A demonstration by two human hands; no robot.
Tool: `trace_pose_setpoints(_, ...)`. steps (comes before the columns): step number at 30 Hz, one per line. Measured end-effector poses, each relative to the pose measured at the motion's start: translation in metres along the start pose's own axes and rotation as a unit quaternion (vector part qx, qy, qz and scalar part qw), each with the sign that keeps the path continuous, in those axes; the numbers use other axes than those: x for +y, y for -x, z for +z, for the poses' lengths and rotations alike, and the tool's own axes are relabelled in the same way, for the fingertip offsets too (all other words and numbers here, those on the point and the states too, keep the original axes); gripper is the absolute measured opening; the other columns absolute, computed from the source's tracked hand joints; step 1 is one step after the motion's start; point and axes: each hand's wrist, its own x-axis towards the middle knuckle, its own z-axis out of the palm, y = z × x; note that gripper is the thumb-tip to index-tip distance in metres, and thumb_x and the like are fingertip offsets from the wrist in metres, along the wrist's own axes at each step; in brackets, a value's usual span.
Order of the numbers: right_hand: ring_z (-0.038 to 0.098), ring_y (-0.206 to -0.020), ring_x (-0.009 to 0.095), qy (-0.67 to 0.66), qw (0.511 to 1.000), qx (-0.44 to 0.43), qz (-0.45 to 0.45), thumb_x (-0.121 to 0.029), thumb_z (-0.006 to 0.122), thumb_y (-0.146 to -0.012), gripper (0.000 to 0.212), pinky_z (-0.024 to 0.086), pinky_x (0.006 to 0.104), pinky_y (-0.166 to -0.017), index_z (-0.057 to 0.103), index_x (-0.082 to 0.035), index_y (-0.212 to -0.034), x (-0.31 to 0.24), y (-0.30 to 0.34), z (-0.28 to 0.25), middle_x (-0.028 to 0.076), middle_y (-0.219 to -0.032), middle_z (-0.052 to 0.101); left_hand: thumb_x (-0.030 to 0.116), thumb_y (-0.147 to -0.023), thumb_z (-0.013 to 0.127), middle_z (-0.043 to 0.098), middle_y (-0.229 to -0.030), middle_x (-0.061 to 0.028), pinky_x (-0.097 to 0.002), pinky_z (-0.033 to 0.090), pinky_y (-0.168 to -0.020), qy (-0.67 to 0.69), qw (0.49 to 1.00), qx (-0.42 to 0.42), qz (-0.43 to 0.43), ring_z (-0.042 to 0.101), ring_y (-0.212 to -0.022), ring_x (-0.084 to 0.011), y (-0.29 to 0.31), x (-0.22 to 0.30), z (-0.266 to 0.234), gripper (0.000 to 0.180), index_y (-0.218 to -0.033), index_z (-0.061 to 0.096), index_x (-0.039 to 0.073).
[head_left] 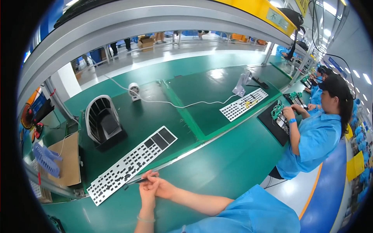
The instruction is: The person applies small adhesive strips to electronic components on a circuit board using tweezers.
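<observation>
A white perforated keyboard-shaped plate (134,163) lies slantwise on the green bench, with several small black pieces (126,174) scattered over its lower half. Just off its near edge, my two hands come together. My right hand (165,189) is closed on a thin dark pen-like tool (143,180), whose tip points left to the plate. Pressed against it, my left hand (148,191) has its fingers drawn together; what they hold, if anything, is hidden. A small black piece (126,187) shows below the tool's tip.
Beyond the plate stand a grey-rimmed black bin (104,122) and a small white fan-like device (134,91). A white cable (178,106) crosses the mat to a second perforated plate (243,105). At right, a co-worker in blue (316,136) handles green parts (277,110) over a black mat.
</observation>
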Motion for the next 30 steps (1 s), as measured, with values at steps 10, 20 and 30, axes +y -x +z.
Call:
trace_pose_setpoints(10,0.053,-0.089,0.013,0.008,1.000,-0.024,0.001,-0.018,0.047,-0.086,0.017,0.044,0.0237,-0.075,0.050,-0.006,-0.098,0.004,-0.006,0.003,0.007,-0.091,0.054,0.000,-0.076,0.054,0.048,-0.103,-0.0126,-0.0291,0.036,-0.089,-0.060,0.998,-0.014,0.024,0.048,-0.097,-0.0195,-0.003,-0.003,-0.010,0.043,-0.115,0.038,-0.001)
trace_pose_setpoints(20,0.053,-0.085,0.011,-0.016,0.999,-0.027,0.034,-0.018,0.047,-0.086,0.018,0.044,0.0212,-0.069,0.050,-0.006,-0.100,0.003,-0.008,0.001,0.003,-0.092,0.052,0.000,-0.075,0.053,0.044,-0.114,-0.0150,-0.0329,0.033,-0.094,-0.018,0.999,-0.014,0.029,0.045,-0.106,-0.0253,-0.001,-0.005,-0.003,0.049,-0.120,0.033,-0.003)
trace_pose_setpoints(30,0.052,-0.090,0.011,0.034,0.999,0.000,0.033,-0.021,0.044,-0.087,0.022,0.043,0.0244,-0.080,0.050,-0.006,-0.103,-0.001,-0.002,-0.003,0.003,-0.095,0.052,0.003,-0.068,0.064,0.053,-0.104,-0.0124,-0.0293,0.039,-0.087,-0.014,1.000,0.004,-0.022,0.050,-0.097,-0.0179,0.000,0.002,-0.006,0.047,-0.111,0.046,-0.002)
